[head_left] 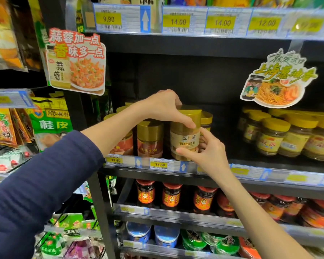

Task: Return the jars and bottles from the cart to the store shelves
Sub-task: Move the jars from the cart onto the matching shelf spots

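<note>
The step in hand looked like seating one jar (184, 141) on the store shelf (213, 170). The jar stood upright at the front edge, just above a yellow price tag (159, 164). The left hand (165, 106) was clamped over its gold lid (189, 116) from above, with fingers curled across the top and the thumb pressed on the lid's front. The right hand (206, 154) gripped lower down, its thumb on the foot of the label and its forefinger up the jar's right side. Just left of this two-handed hold stood a gold-lidded neighbour jar (150, 139), close by, though whether they touched could not be told. Behind the right forefinger sat a smaller yellow-capped jar (207, 118). Well to the right of the grip was a row of yellow-lidded jars (273, 136). The next move probably called for squaring the label to the front, nudging the jar into line with its neighbour, then opening both hands without tipping it. The cart was out of view.
</note>
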A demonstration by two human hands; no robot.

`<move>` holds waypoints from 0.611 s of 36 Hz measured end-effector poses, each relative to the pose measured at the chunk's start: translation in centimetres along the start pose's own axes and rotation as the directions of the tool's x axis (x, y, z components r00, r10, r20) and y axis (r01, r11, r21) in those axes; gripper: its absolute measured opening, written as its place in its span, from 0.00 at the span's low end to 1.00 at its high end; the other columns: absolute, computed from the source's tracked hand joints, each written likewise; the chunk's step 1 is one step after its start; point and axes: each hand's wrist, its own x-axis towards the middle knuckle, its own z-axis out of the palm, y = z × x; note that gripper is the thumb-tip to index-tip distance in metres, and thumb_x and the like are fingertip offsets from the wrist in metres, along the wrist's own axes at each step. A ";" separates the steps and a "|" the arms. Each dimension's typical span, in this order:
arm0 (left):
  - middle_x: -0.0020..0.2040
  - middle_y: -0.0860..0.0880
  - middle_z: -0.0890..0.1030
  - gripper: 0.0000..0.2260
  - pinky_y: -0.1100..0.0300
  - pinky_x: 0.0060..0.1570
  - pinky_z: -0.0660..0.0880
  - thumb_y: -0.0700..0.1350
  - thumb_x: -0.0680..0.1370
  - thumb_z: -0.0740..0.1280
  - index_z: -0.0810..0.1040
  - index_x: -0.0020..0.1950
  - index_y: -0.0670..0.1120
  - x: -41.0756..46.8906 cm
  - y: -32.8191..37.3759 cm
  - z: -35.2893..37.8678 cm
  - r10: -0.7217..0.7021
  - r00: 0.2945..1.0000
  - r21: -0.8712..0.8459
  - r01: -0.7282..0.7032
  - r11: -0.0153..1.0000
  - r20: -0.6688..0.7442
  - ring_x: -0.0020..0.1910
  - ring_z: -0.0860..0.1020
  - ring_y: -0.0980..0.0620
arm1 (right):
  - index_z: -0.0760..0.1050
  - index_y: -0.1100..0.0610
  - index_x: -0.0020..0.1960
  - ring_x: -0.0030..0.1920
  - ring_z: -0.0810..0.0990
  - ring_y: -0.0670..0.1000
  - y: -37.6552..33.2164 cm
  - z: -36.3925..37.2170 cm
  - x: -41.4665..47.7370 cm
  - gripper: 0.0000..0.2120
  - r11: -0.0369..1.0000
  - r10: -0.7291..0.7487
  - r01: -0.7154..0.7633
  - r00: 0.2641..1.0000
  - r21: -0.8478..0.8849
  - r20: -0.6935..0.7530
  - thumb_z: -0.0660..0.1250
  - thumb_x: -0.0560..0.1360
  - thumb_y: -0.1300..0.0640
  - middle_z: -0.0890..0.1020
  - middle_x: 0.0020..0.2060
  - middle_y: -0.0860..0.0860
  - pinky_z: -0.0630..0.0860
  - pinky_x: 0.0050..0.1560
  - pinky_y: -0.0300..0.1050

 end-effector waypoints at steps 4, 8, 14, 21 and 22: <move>0.57 0.45 0.79 0.32 0.65 0.46 0.74 0.61 0.65 0.73 0.76 0.61 0.41 0.0 -0.2 0.0 -0.018 1.000 -0.015 0.018 1.000 0.007 0.53 0.77 0.50 | 0.70 0.50 0.64 0.51 0.78 0.40 0.3 -0.2 -0.5 0.30 0.998 -0.033 0.036 0.998 -0.051 0.059 0.75 0.65 0.48 0.78 0.48 0.38 0.77 0.55 0.42; 0.63 0.46 0.75 0.38 0.63 0.47 0.72 0.62 0.64 0.73 0.70 0.68 0.43 0.2 -0.7 0.1 -0.035 0.999 0.010 0.035 0.999 0.009 0.59 0.74 0.50 | 0.63 0.55 0.72 0.60 0.76 0.46 1.0 -0.6 -1.5 0.38 0.990 0.000 0.012 0.996 -0.139 0.087 0.75 0.66 0.49 0.78 0.61 0.48 0.74 0.61 0.45; 0.66 0.46 0.73 0.41 0.61 0.51 0.72 0.64 0.63 0.73 0.69 0.69 0.44 0.1 -1.6 0.6 -0.064 0.996 0.086 0.058 0.995 0.069 0.62 0.73 0.49 | 0.66 0.55 0.70 0.67 0.71 0.50 1.6 -1.2 -2.9 0.32 0.948 0.006 0.048 0.986 -0.315 0.167 0.71 0.70 0.48 0.74 0.66 0.50 0.62 0.72 0.48; 0.67 0.46 0.72 0.42 0.60 0.53 0.71 0.64 0.63 0.73 0.67 0.70 0.43 -0.2 -1.7 1.2 -0.064 0.990 0.136 0.046 0.990 0.128 0.63 0.72 0.48 | 0.70 0.58 0.68 0.63 0.75 0.51 2.6 -1.2 -4.3 0.27 0.811 -0.107 0.239 0.958 -0.535 0.265 0.68 0.73 0.48 0.79 0.61 0.53 0.47 0.72 0.44; 0.66 0.46 0.72 0.42 0.60 0.53 0.72 0.64 0.63 0.73 0.67 0.70 0.43 -0.2 -1.7 1.3 -0.065 0.989 0.147 0.045 0.988 0.134 0.63 0.73 0.48 | 0.71 0.59 0.67 0.62 0.76 0.53 2.9 -1.1 -4.4 0.27 0.799 -0.121 0.256 0.955 -0.544 0.270 0.69 0.72 0.49 0.79 0.60 0.54 0.48 0.71 0.45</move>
